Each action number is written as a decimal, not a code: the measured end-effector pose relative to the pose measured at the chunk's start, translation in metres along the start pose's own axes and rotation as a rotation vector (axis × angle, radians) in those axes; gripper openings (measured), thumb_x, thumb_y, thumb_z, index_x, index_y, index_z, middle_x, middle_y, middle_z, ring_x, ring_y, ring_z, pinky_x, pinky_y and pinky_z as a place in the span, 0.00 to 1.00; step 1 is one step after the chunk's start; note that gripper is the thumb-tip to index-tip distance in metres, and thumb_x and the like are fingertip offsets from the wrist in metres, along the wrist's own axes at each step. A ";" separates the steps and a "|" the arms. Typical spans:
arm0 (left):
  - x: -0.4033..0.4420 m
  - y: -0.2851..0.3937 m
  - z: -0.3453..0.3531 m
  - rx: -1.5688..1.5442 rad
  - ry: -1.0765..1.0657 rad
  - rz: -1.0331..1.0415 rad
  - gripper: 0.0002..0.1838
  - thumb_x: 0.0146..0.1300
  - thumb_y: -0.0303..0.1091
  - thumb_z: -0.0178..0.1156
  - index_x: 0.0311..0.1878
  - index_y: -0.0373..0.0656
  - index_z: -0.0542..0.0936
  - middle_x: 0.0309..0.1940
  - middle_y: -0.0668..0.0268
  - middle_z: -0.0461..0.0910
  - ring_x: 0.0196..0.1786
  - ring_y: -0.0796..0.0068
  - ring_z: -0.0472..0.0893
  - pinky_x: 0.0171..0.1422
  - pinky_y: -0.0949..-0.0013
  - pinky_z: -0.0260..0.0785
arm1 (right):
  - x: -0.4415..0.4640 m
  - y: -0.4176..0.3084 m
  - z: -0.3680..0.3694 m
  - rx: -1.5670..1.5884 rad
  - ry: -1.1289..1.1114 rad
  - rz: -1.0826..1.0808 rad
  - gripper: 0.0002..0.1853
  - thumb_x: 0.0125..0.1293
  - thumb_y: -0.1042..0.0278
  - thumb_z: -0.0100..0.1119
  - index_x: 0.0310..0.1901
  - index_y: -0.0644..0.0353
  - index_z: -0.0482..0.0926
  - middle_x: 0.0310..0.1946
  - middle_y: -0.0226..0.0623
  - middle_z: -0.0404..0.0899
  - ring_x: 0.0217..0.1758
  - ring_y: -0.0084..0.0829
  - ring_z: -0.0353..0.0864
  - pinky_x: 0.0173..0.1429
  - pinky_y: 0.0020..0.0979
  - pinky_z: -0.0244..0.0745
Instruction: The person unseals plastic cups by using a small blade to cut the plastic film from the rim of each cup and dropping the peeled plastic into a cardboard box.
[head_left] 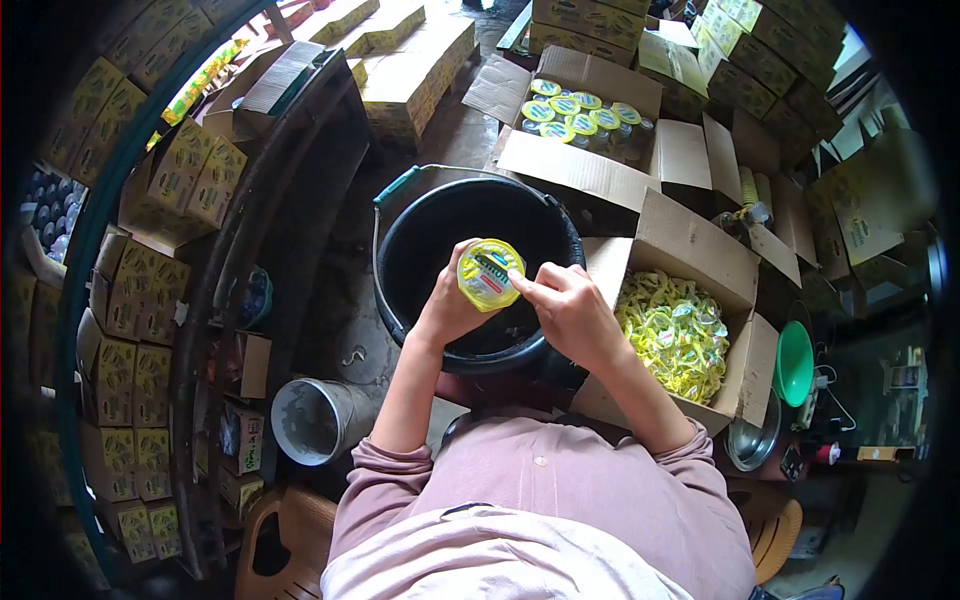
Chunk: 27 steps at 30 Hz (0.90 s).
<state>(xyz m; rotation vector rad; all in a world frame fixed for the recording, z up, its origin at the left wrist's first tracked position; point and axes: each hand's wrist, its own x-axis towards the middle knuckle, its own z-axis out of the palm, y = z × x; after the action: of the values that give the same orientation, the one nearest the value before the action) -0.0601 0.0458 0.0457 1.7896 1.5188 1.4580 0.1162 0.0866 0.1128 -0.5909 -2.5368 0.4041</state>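
Note:
A clear plastic cup with a printed yellow lid (487,272) is in my left hand (447,302), whose fingers wrap round its side. My right hand (570,308) is closed, with its index finger and thumb at the right edge of the lid. Both hands are above a large black bucket (478,186) with a wire handle and green grip. To the right stands an open cardboard box (697,240) holding a heap of crumpled yellow printed film pieces (672,335). Beyond the bucket, another open carton (570,172) contains several yellow-lidded cups (583,124).
A grey bucket (308,420) is on the floor at left, near a dark shelf (260,240) and stacked cartons (130,400). At right are a green bowl (794,363) and a metal bowl (752,440). More cartons (415,85) stand at the back.

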 end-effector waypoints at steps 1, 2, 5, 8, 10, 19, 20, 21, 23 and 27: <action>0.001 0.000 -0.001 0.004 0.000 -0.005 0.38 0.38 0.29 0.72 0.53 0.40 0.60 0.40 0.59 0.77 0.44 0.64 0.79 0.49 0.68 0.72 | 0.001 0.000 0.000 0.000 0.004 -0.007 0.20 0.46 0.83 0.52 0.45 0.62 0.76 0.28 0.38 0.71 0.33 0.32 0.74 0.41 0.31 0.67; 0.001 0.001 -0.001 0.008 -0.003 -0.011 0.38 0.38 0.29 0.72 0.53 0.40 0.60 0.40 0.59 0.77 0.44 0.64 0.79 0.49 0.68 0.72 | 0.003 -0.001 0.001 0.001 0.007 -0.012 0.20 0.46 0.83 0.52 0.45 0.62 0.76 0.27 0.38 0.71 0.33 0.32 0.74 0.41 0.31 0.67; 0.000 0.004 -0.001 0.013 -0.010 -0.037 0.38 0.38 0.29 0.72 0.53 0.40 0.60 0.40 0.58 0.77 0.44 0.64 0.79 0.49 0.68 0.72 | 0.004 -0.004 0.001 -0.011 0.007 -0.013 0.20 0.46 0.83 0.52 0.45 0.62 0.77 0.26 0.38 0.70 0.32 0.32 0.73 0.41 0.31 0.66; 0.001 0.005 -0.001 -0.006 0.012 -0.045 0.38 0.38 0.29 0.72 0.52 0.41 0.60 0.40 0.58 0.77 0.44 0.64 0.79 0.49 0.68 0.72 | 0.001 -0.004 -0.002 -0.026 -0.024 0.001 0.20 0.46 0.82 0.52 0.44 0.61 0.77 0.26 0.37 0.70 0.31 0.32 0.73 0.41 0.31 0.66; 0.002 0.007 -0.001 0.004 0.040 -0.041 0.37 0.39 0.28 0.72 0.52 0.41 0.60 0.39 0.58 0.77 0.44 0.64 0.79 0.49 0.68 0.72 | -0.004 -0.003 -0.005 -0.029 -0.046 0.017 0.20 0.46 0.82 0.51 0.44 0.61 0.77 0.26 0.36 0.70 0.31 0.32 0.73 0.41 0.31 0.66; 0.000 0.004 0.000 -0.009 0.087 -0.051 0.38 0.40 0.27 0.70 0.54 0.41 0.59 0.43 0.57 0.72 0.48 0.62 0.75 0.55 0.68 0.66 | -0.026 0.009 -0.031 -0.025 -0.047 0.027 0.20 0.47 0.81 0.51 0.44 0.59 0.77 0.25 0.36 0.70 0.31 0.34 0.73 0.42 0.33 0.66; -0.001 0.001 -0.001 -0.025 0.080 -0.059 0.38 0.41 0.27 0.69 0.54 0.41 0.57 0.44 0.56 0.72 0.49 0.61 0.74 0.56 0.67 0.65 | -0.027 0.011 -0.032 -0.016 -0.010 0.046 0.18 0.49 0.80 0.52 0.45 0.59 0.77 0.24 0.37 0.69 0.29 0.35 0.72 0.42 0.34 0.66; -0.002 -0.001 -0.002 -0.041 0.073 -0.069 0.38 0.42 0.27 0.69 0.54 0.41 0.56 0.44 0.56 0.71 0.50 0.60 0.74 0.57 0.67 0.65 | -0.026 0.011 -0.035 0.002 0.002 0.085 0.18 0.49 0.80 0.53 0.45 0.59 0.77 0.24 0.37 0.69 0.29 0.36 0.72 0.41 0.34 0.66; -0.003 -0.006 -0.004 0.152 0.044 0.019 0.39 0.43 0.27 0.68 0.56 0.40 0.54 0.45 0.55 0.69 0.51 0.60 0.72 0.58 0.67 0.63 | -0.022 0.011 -0.041 0.036 0.026 0.163 0.18 0.50 0.80 0.53 0.45 0.58 0.77 0.23 0.38 0.69 0.29 0.36 0.72 0.40 0.34 0.65; -0.004 -0.005 0.001 0.129 0.095 -0.087 0.42 0.41 0.26 0.69 0.55 0.40 0.51 0.44 0.55 0.68 0.49 0.61 0.73 0.56 0.68 0.64 | -0.010 0.016 -0.030 0.200 0.190 0.276 0.15 0.52 0.81 0.55 0.44 0.60 0.78 0.23 0.40 0.70 0.24 0.36 0.72 0.31 0.32 0.67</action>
<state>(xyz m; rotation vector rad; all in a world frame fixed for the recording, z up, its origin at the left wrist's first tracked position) -0.0609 0.0441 0.0393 1.7232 1.7526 1.4519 0.1454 0.1006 0.1278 -0.8612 -2.2076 0.6574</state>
